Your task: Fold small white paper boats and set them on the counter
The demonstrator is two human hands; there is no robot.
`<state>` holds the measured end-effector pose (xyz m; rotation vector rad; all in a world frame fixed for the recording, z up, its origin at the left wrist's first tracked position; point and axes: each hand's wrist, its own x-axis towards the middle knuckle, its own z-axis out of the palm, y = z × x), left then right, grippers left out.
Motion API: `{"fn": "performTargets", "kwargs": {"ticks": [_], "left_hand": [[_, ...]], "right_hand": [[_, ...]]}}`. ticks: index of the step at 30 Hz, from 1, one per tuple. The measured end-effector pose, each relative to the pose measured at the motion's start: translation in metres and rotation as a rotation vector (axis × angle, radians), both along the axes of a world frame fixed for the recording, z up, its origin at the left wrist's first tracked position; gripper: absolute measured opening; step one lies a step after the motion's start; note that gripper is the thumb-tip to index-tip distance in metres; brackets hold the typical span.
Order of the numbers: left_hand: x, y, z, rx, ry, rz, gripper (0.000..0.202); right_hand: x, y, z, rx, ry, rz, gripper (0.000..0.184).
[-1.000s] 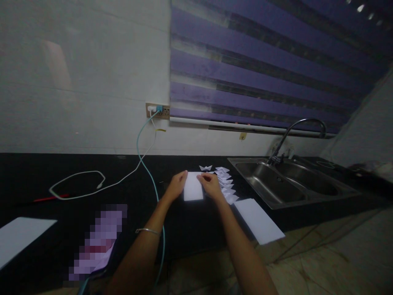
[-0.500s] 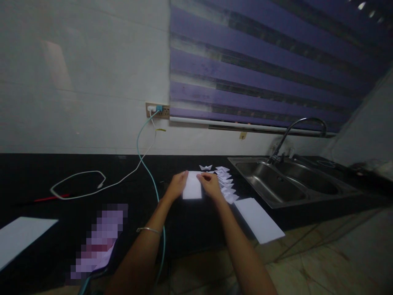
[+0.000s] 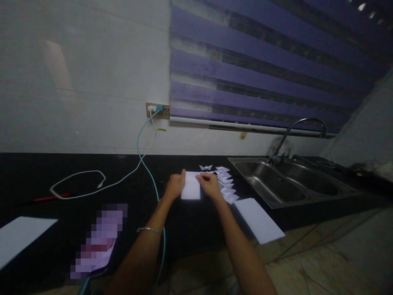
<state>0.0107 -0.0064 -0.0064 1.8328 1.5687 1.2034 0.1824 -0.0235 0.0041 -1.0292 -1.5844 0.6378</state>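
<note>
A small white rectangle of paper (image 3: 190,187) is held upright between both hands over the black counter. My left hand (image 3: 176,184) grips its left edge, thumb on the near face and fingers curled behind. At the upper right edge, my right hand (image 3: 210,183) pinches the paper between thumb and fingers. Just beyond and to the right of my right hand lie several folded paper boats (image 3: 225,180), partly hidden by that hand. One more paper boat (image 3: 205,167) sits apart from them, further back.
White paper sheets (image 3: 259,220) lie near the front edge, right of my arms, beside a steel sink (image 3: 273,184) with a curved tap (image 3: 302,121). A teal cable (image 3: 153,176) runs under my left arm. Further left are a white cable (image 3: 82,198), another sheet (image 3: 24,233) and a pixelated device (image 3: 98,246).
Both hands and the paper have shifted very slightly left. The grip on the paper looks the same, and the other things have stayed in place.
</note>
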Motion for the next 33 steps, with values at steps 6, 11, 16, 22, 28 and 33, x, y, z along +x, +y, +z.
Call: {"fn": "performTargets", "kwargs": {"ticks": [6, 11, 16, 22, 28, 33], "left_hand": [[0.000, 0.002, -0.003, 0.060, -0.078, -0.040, 0.060], [0.000, 0.001, -0.001, 0.116, -0.182, -0.116, 0.047], [0.001, -0.007, 0.001, -0.068, -0.223, -0.243, 0.057], [0.005, -0.014, 0.003, -0.118, -0.191, -0.305, 0.062], [0.005, -0.012, 0.004, -0.114, -0.249, -0.217, 0.060], [0.003, -0.011, 0.005, -0.086, -0.309, -0.196, 0.058]], "right_hand": [[0.001, 0.002, -0.002, 0.006, -0.018, -0.001, 0.030], [0.002, 0.005, -0.005, -0.002, 0.010, -0.032, 0.030], [0.003, 0.006, -0.005, -0.003, 0.059, -0.067, 0.029], [0.004, 0.008, -0.005, -0.030, 0.106, -0.081, 0.030], [-0.001, 0.007, -0.004, -0.167, 0.171, 0.015, 0.034], [-0.003, 0.009, -0.007, -0.278, 0.223, 0.115, 0.042]]}}
